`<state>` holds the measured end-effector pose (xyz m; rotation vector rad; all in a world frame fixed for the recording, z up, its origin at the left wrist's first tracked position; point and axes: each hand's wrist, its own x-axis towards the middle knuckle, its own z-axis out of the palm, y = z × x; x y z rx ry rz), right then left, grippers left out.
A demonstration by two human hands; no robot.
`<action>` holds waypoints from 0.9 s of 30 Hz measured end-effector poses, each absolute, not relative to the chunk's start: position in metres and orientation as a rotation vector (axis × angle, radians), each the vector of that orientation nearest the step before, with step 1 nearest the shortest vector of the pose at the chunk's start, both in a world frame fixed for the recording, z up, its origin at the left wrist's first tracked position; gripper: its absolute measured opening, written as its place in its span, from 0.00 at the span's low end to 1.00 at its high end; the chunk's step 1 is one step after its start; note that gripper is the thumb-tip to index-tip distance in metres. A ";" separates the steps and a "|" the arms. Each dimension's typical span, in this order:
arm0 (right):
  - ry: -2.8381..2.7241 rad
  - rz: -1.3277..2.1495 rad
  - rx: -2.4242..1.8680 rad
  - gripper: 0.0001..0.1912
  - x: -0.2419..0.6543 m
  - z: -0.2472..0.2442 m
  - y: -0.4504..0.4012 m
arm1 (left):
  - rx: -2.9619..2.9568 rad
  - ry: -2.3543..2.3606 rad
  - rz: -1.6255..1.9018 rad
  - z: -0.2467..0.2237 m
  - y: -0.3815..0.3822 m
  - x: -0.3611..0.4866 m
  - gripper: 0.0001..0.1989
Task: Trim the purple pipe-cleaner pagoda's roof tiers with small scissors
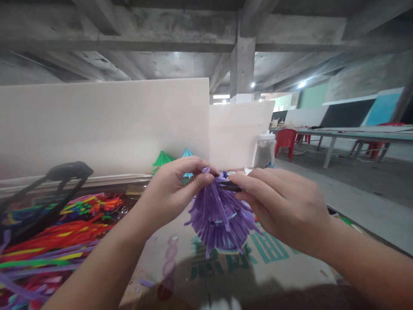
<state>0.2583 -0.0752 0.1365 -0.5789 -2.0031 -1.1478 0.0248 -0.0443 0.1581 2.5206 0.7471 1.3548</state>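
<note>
Purple pipe cleaners make up a tiered, skirt-like craft piece (222, 215) held up in front of me, flaring downward in two layers. My left hand (180, 185) is closed on its narrow top, pinching it between thumb and fingers. At the other side my right hand (280, 198) grips a dark narrow-tipped tool (229, 186), whose tip reaches the purple strands near the top. Most of that tool is hidden by my fingers, so I cannot make out whether it is scissors or pliers. Behind my left hand stand a green umbrella-shaped piece (162, 159) and a light blue one (187, 152).
Loose colourful pipe cleaners (61, 234) pile up at left, beside a black strap-like object (69, 171). Printed cardboard (180, 275) covers the work surface. A clear bottle (263, 150) stands at back right before a white partition (106, 129). Farther off are a red chair (285, 142) and tables.
</note>
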 end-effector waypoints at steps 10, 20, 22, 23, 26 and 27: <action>-1.998 -1.193 -0.544 0.10 0.258 0.135 -0.073 | 2.526 0.740 1.356 0.158 -0.047 0.026 0.08; -1.999 -1.028 -0.591 0.12 0.259 0.139 -0.076 | 2.568 0.821 1.307 0.157 -0.040 0.025 0.10; -1.998 -0.970 -0.586 0.12 0.260 0.139 -0.067 | 2.590 0.867 1.254 0.155 -0.034 0.025 0.11; -1.994 -0.939 -0.587 0.12 0.262 0.137 -0.058 | 2.590 0.892 1.228 0.154 -0.030 0.025 0.11; -2.032 -0.779 -0.720 0.14 0.267 0.123 -0.021 | 2.562 0.949 1.191 0.149 -0.019 0.024 0.13; -2.068 -0.689 -0.823 0.16 0.268 0.116 -0.006 | 2.550 0.959 1.179 0.148 -0.015 0.024 0.13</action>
